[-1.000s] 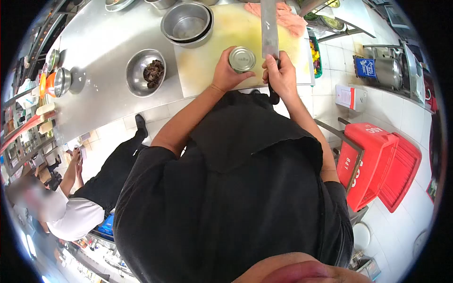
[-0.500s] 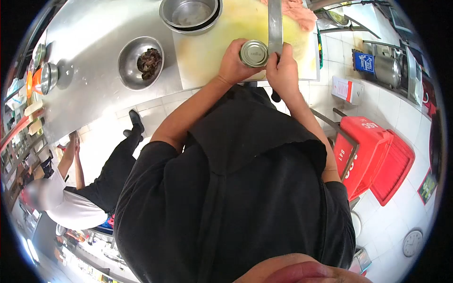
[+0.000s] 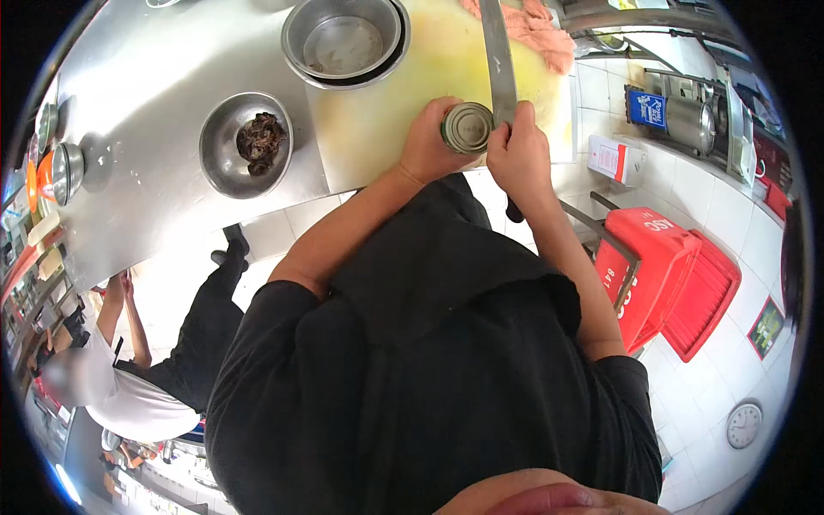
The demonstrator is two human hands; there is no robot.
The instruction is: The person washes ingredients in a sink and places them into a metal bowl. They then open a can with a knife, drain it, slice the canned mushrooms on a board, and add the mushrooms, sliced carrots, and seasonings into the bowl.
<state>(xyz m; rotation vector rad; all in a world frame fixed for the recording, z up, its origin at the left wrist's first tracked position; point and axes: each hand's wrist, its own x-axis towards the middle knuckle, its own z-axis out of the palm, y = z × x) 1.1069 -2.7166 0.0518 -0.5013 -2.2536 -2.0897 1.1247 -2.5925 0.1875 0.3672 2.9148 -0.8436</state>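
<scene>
Metal can (image 3: 469, 129) within left grip (image 3: 427, 148).

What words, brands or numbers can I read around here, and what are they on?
"ASC": red bin.
"841": the same bin; bigger letters there are partly hidden.
"Royal", perhaps: blue packet; the rest is blurred.
Too small or blurred to read: markings on the can lid, white box and clock.

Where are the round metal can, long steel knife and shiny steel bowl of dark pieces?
Round metal can (image 3: 469, 128): head view, on its flat end.
Long steel knife (image 3: 501, 64): head view, on its blade.
Shiny steel bowl of dark pieces (image 3: 220, 156): head view, on its inner wall.
</scene>
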